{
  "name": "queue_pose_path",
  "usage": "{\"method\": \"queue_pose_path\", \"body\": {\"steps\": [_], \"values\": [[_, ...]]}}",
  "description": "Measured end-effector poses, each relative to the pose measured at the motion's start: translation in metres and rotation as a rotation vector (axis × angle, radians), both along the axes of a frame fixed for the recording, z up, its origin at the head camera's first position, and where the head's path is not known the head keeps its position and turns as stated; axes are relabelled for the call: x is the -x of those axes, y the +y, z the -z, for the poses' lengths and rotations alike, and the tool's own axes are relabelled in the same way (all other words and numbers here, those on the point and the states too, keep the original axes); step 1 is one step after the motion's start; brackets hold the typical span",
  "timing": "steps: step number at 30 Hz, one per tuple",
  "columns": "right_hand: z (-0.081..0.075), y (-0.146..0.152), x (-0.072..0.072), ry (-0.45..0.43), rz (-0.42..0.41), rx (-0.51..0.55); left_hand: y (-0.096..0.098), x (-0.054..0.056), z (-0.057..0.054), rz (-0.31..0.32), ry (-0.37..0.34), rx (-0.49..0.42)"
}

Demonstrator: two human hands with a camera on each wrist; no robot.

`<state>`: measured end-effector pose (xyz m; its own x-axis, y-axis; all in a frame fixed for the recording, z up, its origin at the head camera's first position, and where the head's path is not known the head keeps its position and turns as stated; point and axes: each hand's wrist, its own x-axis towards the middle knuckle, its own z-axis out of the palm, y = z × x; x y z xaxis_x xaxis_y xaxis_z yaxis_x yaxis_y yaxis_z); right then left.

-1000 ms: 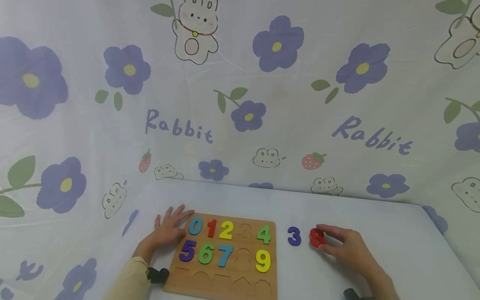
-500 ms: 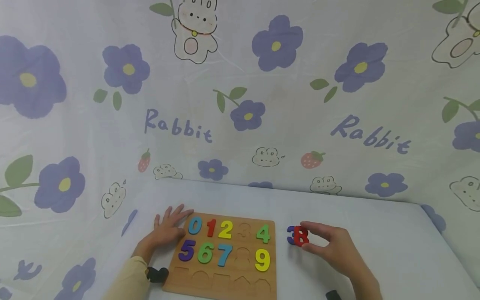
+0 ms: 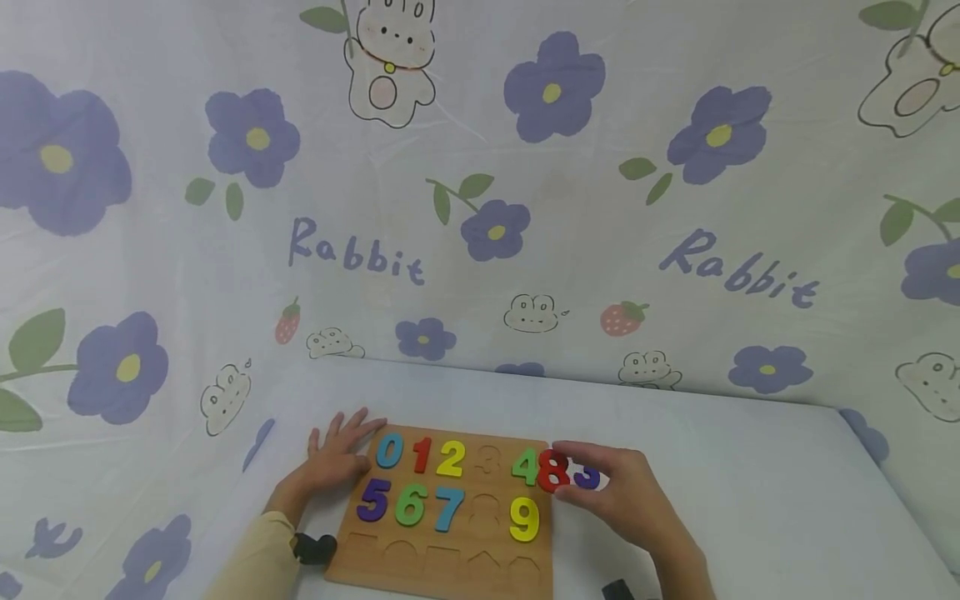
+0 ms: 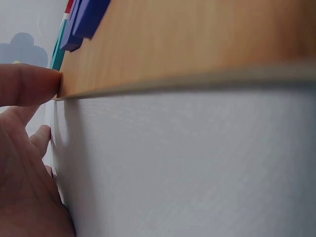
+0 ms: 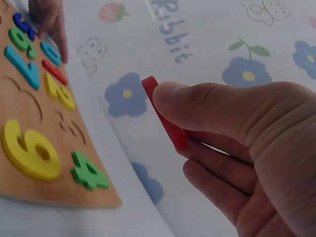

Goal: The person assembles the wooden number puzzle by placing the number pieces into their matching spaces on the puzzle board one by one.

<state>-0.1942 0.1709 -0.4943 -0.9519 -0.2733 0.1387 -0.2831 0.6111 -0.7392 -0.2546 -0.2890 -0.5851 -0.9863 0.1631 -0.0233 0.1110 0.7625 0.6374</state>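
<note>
My right hand (image 3: 618, 492) pinches a red number 8 piece (image 3: 553, 471) between thumb and fingers, raised near the right edge of the wooden number board (image 3: 442, 546). The right wrist view shows the red piece (image 5: 165, 116) edge-on, apart from the board. My left hand (image 3: 337, 462) lies at the board's left edge with its fingers spread. Its thumb (image 4: 34, 85) touches that edge in the left wrist view. A purple number 3 piece (image 3: 589, 477) lies on the table right of the board, partly behind my right hand.
Seated on the board are several number pieces, among them a green 4 (image 3: 527, 467), a yellow 9 (image 3: 524, 519) and a blue 7 (image 3: 449, 509). Outlined recesses for 3 (image 3: 488, 460) and 8 (image 3: 485, 511) show bare wood. A flowered curtain (image 3: 465, 167) hangs behind the white table (image 3: 787, 500).
My right hand has carried the red number 8 leftward from the table, past the purple 3, to the board's right edge. My left hand has stayed in place.
</note>
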Motion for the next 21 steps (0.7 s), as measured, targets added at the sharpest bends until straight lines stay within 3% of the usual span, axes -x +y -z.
{"method": "queue_pose_path", "body": {"steps": [10, 15, 21], "values": [[0.005, -0.03, 0.0, 0.047, -0.076, -0.032, -0.006, 0.01, 0.019, -0.007, 0.024, 0.03], [0.012, -0.038, -0.001, 0.055, -0.115, -0.025, -0.004, 0.008, 0.013, -0.008, 0.012, 0.046], [0.024, -0.047, -0.003, -0.027, -0.145, -0.011, -0.001, 0.003, 0.007, 0.0, 0.015, 0.029]]}}
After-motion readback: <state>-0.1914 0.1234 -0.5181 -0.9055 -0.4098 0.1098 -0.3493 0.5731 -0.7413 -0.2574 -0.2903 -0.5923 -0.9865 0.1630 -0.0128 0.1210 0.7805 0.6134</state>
